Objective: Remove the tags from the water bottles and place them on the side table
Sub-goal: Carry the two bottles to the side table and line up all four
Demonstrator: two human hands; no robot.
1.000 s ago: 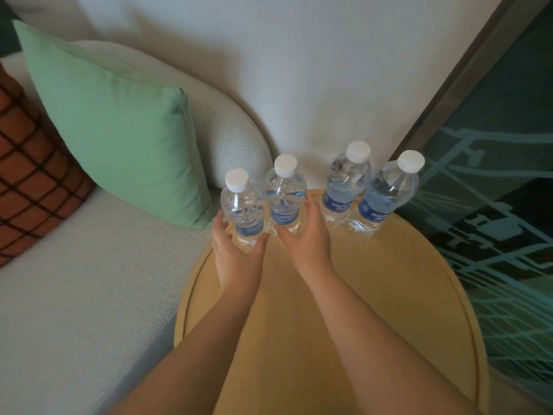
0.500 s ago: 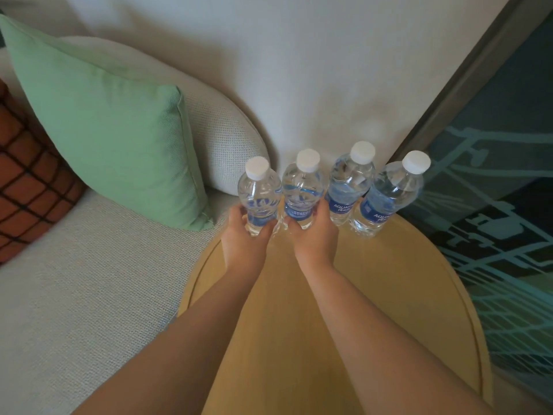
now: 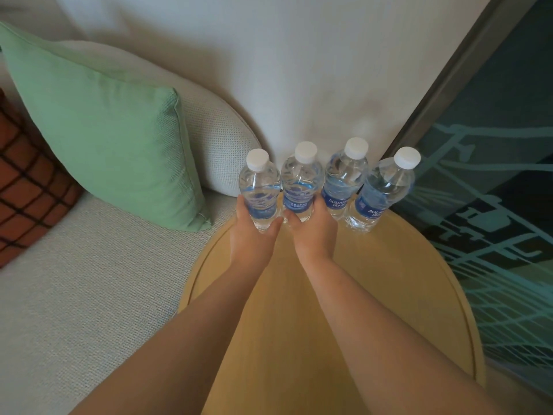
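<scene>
Sofa (image 3: 89,295): pale woven seat on the left of the view, just beside the bench, carrying a green cushion (image 3: 113,139) and a rust checked cushion (image 3: 27,187).
Bench (image 3: 404,295): round, light wood with a raised rim, tucked into the corner by the white wall; it is the side table of the task, and its near half is bare.
Row of bottles: four clear, white-capped water bottles stand along the far edge, probably lined up there to keep them together and out of the way.
Loose pair: third bottle (image 3: 344,178) and fourth bottle (image 3: 386,190) stand free on the right, blue labels facing out, touching or nearly so.
Held pair: first bottle (image 3: 259,190) and second bottle (image 3: 301,184) are upright at the left end, closing up the row.
Left hand (image 3: 251,238): grip wrapped round the base of the first bottle, low down, likely for steady setting.
Right hand (image 3: 311,232): grip clamped round the base of the second bottle likewise.
Tags: none visible on any neck, so I judge that step done.
</scene>
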